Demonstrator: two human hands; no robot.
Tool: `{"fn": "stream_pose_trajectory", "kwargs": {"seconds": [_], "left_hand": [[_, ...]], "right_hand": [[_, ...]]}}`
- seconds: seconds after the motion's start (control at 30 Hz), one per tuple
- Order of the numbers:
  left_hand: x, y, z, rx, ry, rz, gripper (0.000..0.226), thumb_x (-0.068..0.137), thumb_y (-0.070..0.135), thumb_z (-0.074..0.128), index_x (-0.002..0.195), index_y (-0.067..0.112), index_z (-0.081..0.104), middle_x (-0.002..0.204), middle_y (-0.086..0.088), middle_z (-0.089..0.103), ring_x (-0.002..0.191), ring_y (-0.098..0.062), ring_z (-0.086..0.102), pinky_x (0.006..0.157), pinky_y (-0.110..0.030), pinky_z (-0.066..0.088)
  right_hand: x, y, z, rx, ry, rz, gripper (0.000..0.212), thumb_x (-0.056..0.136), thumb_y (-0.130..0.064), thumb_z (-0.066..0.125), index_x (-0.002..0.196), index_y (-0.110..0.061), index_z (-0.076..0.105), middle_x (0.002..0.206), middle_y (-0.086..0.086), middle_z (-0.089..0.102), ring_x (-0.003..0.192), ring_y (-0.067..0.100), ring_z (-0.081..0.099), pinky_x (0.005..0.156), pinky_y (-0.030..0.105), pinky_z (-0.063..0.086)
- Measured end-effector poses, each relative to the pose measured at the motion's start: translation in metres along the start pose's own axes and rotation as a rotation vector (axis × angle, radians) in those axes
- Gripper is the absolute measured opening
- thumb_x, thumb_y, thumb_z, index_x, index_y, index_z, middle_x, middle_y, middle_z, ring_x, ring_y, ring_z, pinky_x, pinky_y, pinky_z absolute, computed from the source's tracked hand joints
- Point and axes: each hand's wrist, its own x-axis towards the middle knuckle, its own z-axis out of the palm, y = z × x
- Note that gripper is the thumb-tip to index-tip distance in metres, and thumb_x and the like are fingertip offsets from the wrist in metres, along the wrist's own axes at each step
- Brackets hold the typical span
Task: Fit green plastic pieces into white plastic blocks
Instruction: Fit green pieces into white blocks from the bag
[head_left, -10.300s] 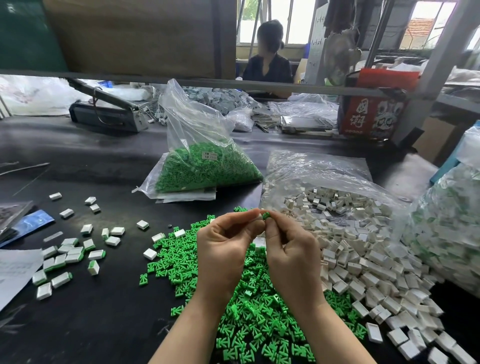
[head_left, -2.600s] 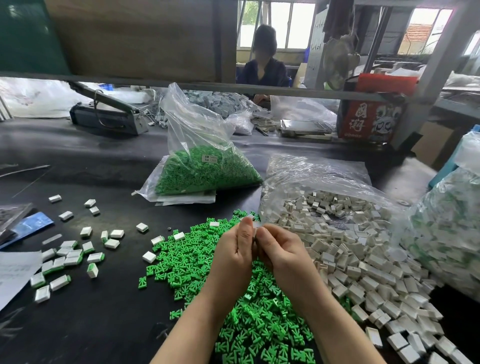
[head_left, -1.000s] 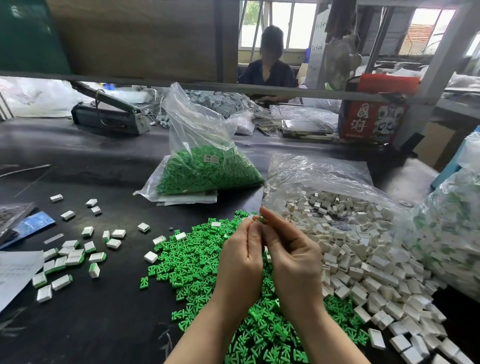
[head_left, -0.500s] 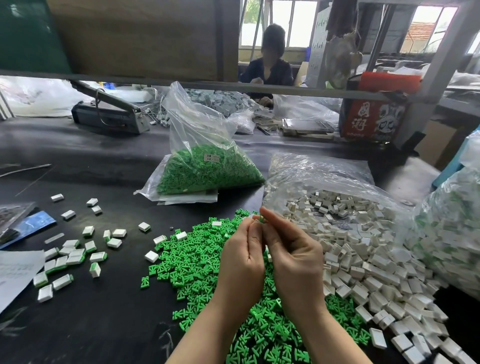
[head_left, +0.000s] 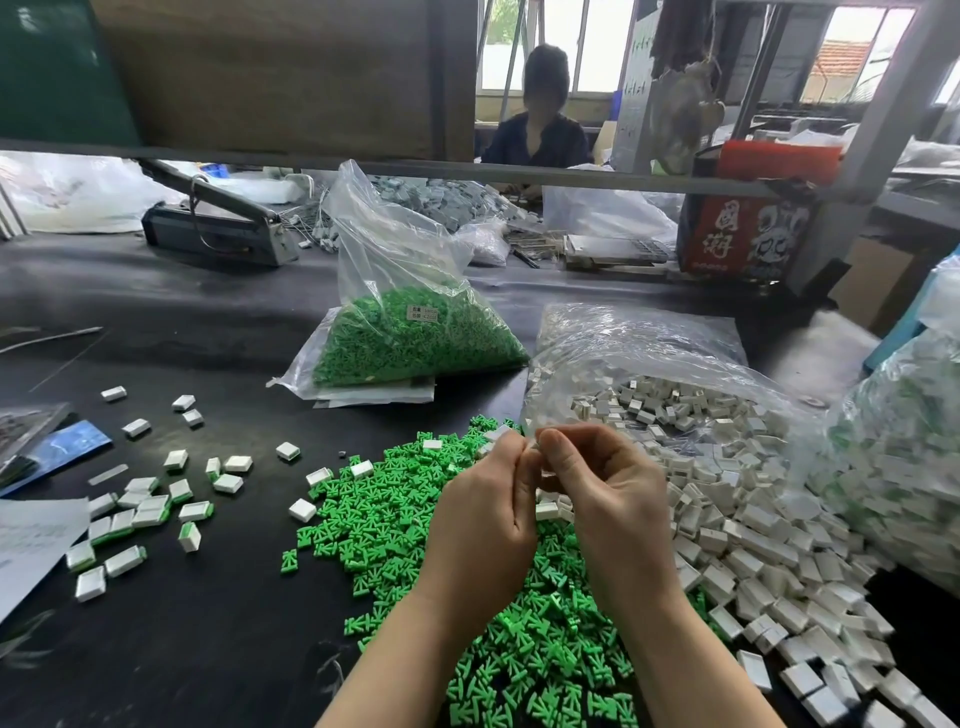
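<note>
Green plastic pieces (head_left: 498, 618) lie in a loose heap at lower centre of the frame, directly under both wrists, with white plastic blocks (head_left: 727, 525) spilling from a clear bag to the right of it and touching its edge. Above the heap the left hand (head_left: 480, 519) and right hand (head_left: 608, 499) meet at their fingertips, both sets of fingers curled inward; between them a small white block (head_left: 531, 448) shows as a pale sliver, pinched from both sides. Whether a green piece is already seated in it cannot be told, since the fingers hide nearly all of it (its long axis is hidden too). A second white block seems tucked under the right hand's lower fingers, though that is uncertain. What the coming move turns on is that the part sits at the exact meeting point of the thumbs, equally near both hands, so any pressing home would likely be a squeeze between them. Finished blocks (head_left: 140, 525) with green edges lie scattered at left of the frame, well apart from the hands, nearer the left one, and a bag of green pieces (head_left: 410, 338) stands beyond the heap
</note>
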Motion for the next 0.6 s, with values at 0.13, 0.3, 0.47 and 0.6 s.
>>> {"fn": "stream_pose_trajectory", "kwargs": {"seconds": [0.13,0.3,0.47,0.6], "left_hand": [[-0.002,-0.004,-0.002,0.054,-0.012,0.026,0.034,0.102,0.04,0.031,0.085,0.02,0.052,0.062,0.007,0.051,0.052,-0.009,0.045,0.049,-0.03,0.034],[0.006,-0.017,-0.015,-0.261,0.296,-0.25,0.033,0.106,0.026,0.035,0.075,0.023,0.048,0.057,0.011,0.043,0.049,-0.005,0.034,0.047,-0.027,0.029],[0.004,-0.013,-0.01,-0.171,0.22,-0.177,0.035,0.104,0.033,0.034,0.074,0.02,0.047,0.056,0.01,0.04,0.048,-0.006,0.034,0.047,-0.029,0.029],[0.006,-0.014,-0.011,-0.255,0.223,-0.23,0.035,0.103,0.036,0.035,0.076,0.019,0.05,0.057,0.009,0.043,0.049,-0.006,0.035,0.048,-0.034,0.031]], "right_hand": [[0.005,-0.006,-0.007,0.16,0.172,0.107,0.016,0.075,-0.03,0.067,0.078,-0.015,0.071,0.073,0.002,0.067,0.07,0.014,0.062,0.063,0.023,0.053],[0.017,-0.011,-0.046,0.237,0.355,0.261,0.015,0.078,-0.022,0.068,0.087,-0.011,0.068,0.073,-0.003,0.073,0.075,0.012,0.065,0.062,0.024,0.053],[0.008,0.009,-0.019,-0.376,0.012,0.136,0.008,0.085,-0.015,0.074,0.091,-0.019,0.076,0.08,-0.008,0.076,0.07,0.001,0.069,0.06,0.013,0.052],[0.007,0.015,-0.02,-0.835,-0.004,-0.066,0.024,0.089,-0.021,0.071,0.111,-0.028,0.072,0.1,-0.015,0.072,0.076,-0.007,0.062,0.071,0.012,0.053]]}}
